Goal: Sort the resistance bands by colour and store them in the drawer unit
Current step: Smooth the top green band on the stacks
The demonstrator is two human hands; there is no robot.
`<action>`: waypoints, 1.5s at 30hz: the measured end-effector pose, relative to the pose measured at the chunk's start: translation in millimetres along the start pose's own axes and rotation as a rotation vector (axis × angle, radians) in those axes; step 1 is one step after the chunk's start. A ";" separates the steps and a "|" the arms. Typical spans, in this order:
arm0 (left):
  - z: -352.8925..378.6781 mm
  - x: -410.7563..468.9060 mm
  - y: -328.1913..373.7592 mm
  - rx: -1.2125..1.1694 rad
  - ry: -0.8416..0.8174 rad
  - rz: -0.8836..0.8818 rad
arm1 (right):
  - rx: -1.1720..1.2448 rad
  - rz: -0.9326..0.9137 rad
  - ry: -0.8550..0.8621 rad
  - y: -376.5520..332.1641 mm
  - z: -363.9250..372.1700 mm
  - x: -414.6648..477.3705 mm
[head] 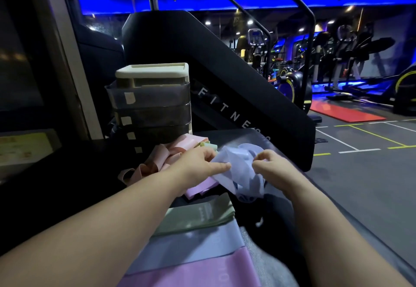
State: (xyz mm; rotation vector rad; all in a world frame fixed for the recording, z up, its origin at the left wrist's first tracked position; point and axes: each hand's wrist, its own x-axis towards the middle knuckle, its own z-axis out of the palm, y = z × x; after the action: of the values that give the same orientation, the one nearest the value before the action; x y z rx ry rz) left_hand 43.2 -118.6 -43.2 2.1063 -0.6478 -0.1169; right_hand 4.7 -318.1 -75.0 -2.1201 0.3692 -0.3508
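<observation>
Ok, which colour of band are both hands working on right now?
The pale blue bunch: the left hand and right hand both pinch it. The pink bands lie loose by the drawer unit, untouched.

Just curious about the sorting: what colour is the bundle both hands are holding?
Pale blue bands, held by the left hand and right hand; head view.

The bands (236, 172) look like thin, smooth, matt rubbery sheet. The drawer unit (150, 104) has a matt cream plastic frame and smoky translucent plastic drawers. The machine panel (225, 79) behind is matt black.
</observation>
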 end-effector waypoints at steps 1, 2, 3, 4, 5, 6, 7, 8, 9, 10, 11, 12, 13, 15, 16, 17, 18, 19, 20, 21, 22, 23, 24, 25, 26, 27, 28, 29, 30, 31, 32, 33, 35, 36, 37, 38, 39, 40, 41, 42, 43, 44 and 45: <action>0.7 -0.2 -0.8 0.023 -0.019 -0.012 | -0.047 0.017 -0.042 0.0 1.8 0.7; 1.7 -0.8 -1.0 0.039 -0.051 -0.028 | -0.123 0.030 -0.075 -0.7 4.0 1.4; 3.1 -1.0 -1.8 0.047 -0.092 -0.043 | -0.220 0.031 -0.086 -1.9 5.5 1.1; 5.0 -1.8 -2.8 0.057 -0.135 -0.052 | -0.308 0.028 -0.070 -2.9 6.3 0.2; 7.2 -2.2 -4.2 0.073 -0.165 -0.057 | -0.357 0.023 -0.032 -3.0 7.1 -1.5; 9.8 -2.9 -5.1 0.093 -0.177 -0.053 | -0.377 0.017 0.010 -3.6 7.6 -4.1; 12.0 -3.4 -5.9 0.110 -0.174 -0.052 | -0.375 0.019 0.046 -3.7 7.6 -7.6; 13.9 -3.5 -6.4 0.115 -0.166 -0.054 | -0.382 0.029 0.063 -4.0 7.8 -10.6; 15.4 -3.0 -7.5 0.108 -0.154 -0.059 | -0.407 0.044 0.064 -3.8 8.1 -13.0; 16.3 -3.0 -8.1 0.097 -0.148 -0.062 | -0.444 0.062 0.053 -2.8 9.2 -13.7; 16.9 -2.8 -9.0 0.096 -0.143 -0.071 | -0.487 0.084 0.044 -1.2 10.2 -13.3; 17.3 -3.0 -9.2 0.102 -0.142 -0.078 | -0.534 0.096 0.040 1.0 11.3 -11.9; 17.7 -2.5 -10.1 0.112 -0.139 -0.089 | -0.580 0.100 0.035 3.2 12.3 -10.5; 19.0 -1.6 -11.7 0.113 -0.124 -0.098 | -0.645 0.104 0.002 5.8 14.4 -8.3; 19.6 -1.8 -11.6 0.117 -0.118 -0.099 | -0.654 0.100 -0.006 5.3 15.3 -7.6; 20.2 -1.4 -12.0 0.129 -0.115 -0.099 | -0.659 0.087 -0.005 4.4 15.6 -7.5; 20.4 -0.6 -12.6 0.137 -0.115 -0.098 | -0.664 0.064 0.003 4.3 16.3 -6.1; 19.9 0.2 -12.0 0.139 -0.114 -0.102 | -0.659 0.037 0.022 4.0 16.5 -5.8; 19.1 -0.2 -9.9 0.129 -0.113 -0.103 | -0.637 0.020 0.045 5.0 17.1 -4.1; 18.5 0.1 -8.5 0.101 -0.114 -0.105 | -0.605 0.018 0.062 4.8 16.5 -3.4; 17.8 1.4 -8.3 0.057 -0.115 -0.107 | -0.573 0.022 0.065 4.5 15.3 -2.7; 16.8 2.8 -8.2 0.011 -0.114 -0.114 | -0.542 0.029 0.062 4.3 13.4 -1.7; 15.0 3.8 -7.9 -0.025 -0.107 -0.123 | -0.508 0.036 0.054 4.2 11.3 -0.5; 12.3 4.8 -7.9 -0.049 -0.095 -0.125 | -0.467 0.039 0.050 3.7 9.5 1.2; 9.5 5.6 -8.2 -0.062 -0.084 -0.123 | -0.412 0.039 0.056 3.7 8.0 3.1; 6.2 7.5 -9.3 -0.076 -0.069 -0.121 | -0.348 0.039 0.070 4.6 6.8 5.4; 2.8 9.0 -9.0 -0.093 -0.053 -0.119 | -0.275 0.047 0.085 4.7 5.8 7.3; -1.5 10.7 -8.8 -0.110 -0.030 -0.111 | -0.202 0.065 0.100 4.6 5.0 8.8; -6.0 12.0 -7.4 -0.129 -0.011 -0.100 | -0.136 0.081 0.124 5.1 4.8 10.7; -10.2 12.5 -5.1 -0.160 0.008 -0.091 | -0.074 0.088 0.154 4.4 4.2 11.0; -13.9 13.2 -3.0 -0.192 0.026 -0.082 | -0.020 0.092 0.178 3.8 4.2 11.5; -17.0 15.2 -1.8 -0.223 0.050 -0.076 | 0.016 0.086 0.199 2.8 4.1 11.2; -20.6 18.0 2.1 -0.188 0.110 -0.051 | 0.021 0.088 0.209 2.2 4.8 11.2; -22.1 18.6 5.5 -0.147 0.144 -0.035 | 0.015 0.097 0.196 3.2 5.2 11.5; -24.1 20.1 7.8 -0.126 0.183 -0.020 | 0.006 0.113 0.167 4.0 6.0 12.4; -26.7 21.5 9.8 -0.120 0.215 -0.003 | -0.017 0.139 0.128 4.9 7.1 14.3; -30.2 23.5 10.2 -0.108 0.246 0.005 | -0.046 0.157 0.090 4.8 8.2 15.7; -33.7 24.6 11.5 -0.093 0.270 0.006 | -0.059 0.167 0.044 4.2 9.3 17.6; -37.6 25.1 12.0 -0.083 0.296 -0.002 | -0.056 0.153 -0.004 3.2 10.3 19.7; -40.9 26.0 11.7 -0.082 0.319 -0.022 | -0.038 0.127 -0.057 1.6 11.4 19.6; -44.4 26.7 11.6 -0.087 0.349 -0.046 | -0.018 0.099 -0.096 0.0 12.0 17.7; -47.5 27.0 11.4 -0.095 0.379 -0.066 | -0.008 0.078 -0.113 0.9 12.4 15.9; -50.4 27.1 11.3 -0.094 0.409 -0.082 | -0.022 0.063 -0.107 3.5 13.4 14.6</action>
State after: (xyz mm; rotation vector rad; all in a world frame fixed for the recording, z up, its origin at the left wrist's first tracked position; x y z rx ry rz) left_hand 77.9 -99.5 -0.4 1.9852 -0.3054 0.2292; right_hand 22.7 -315.6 -83.5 -2.1335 0.3784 -0.1964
